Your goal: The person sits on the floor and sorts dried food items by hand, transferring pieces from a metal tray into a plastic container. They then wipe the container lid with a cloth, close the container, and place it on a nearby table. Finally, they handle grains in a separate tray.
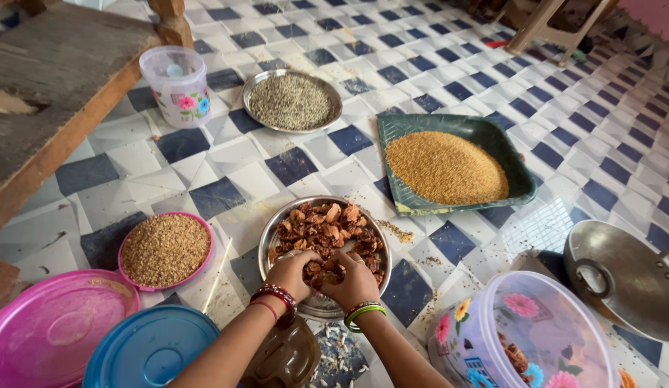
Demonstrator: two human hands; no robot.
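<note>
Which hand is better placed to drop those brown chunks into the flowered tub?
Probably the right hand: the flowered tub lies open on that side, while the left hand sits farther away.

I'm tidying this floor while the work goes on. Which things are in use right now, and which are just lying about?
In use: left hand, right hand, brown chunks, steel plate.

Lying about: green tray, pink bowl, blue lid, steel pan.

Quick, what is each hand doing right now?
Left hand: closed on brown chunks in the steel plate.
Right hand: closed on the same chunks.
</note>
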